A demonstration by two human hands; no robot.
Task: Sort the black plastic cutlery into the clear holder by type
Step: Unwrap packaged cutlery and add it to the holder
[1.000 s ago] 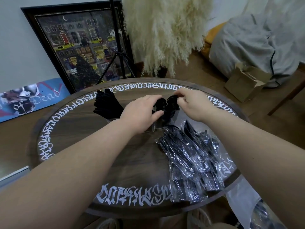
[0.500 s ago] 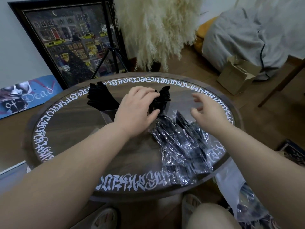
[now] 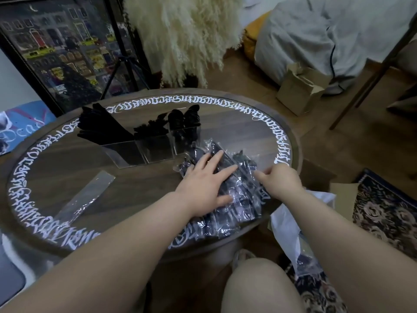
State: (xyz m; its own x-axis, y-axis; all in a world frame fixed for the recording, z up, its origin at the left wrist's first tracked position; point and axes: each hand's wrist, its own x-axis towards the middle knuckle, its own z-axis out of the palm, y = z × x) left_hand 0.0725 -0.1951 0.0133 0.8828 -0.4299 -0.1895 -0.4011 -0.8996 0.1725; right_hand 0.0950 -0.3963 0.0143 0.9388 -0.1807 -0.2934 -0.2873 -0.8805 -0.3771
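A clear three-part holder [image 3: 155, 152] stands on the round table [image 3: 67, 177]. Its left part holds black knives [image 3: 99, 127], the middle part forks [image 3: 150, 129], the right part spoons [image 3: 184, 120]. In front of it, to the right, lies a heap of black cutlery in clear plastic wrappers [image 3: 234, 195]. My left hand [image 3: 203, 186] rests flat on this heap with fingers spread and straight. My right hand [image 3: 279, 180] is at the heap's right side, fingers curled at a wrapper; what it grips is hidden.
A flat clear plastic strip [image 3: 88, 195] lies on the table's left front. Beyond the table stand a framed picture [image 3: 58, 48], a tripod [image 3: 126, 64] and pampas grass [image 3: 187, 35]. A cardboard box [image 3: 300, 89] and plastic bags [image 3: 291, 227] are on the floor at right.
Both hands have left the holder and come back toward me onto the wrapped heap. The left hand now lies flat on it; the right hand has dropped to its right side.
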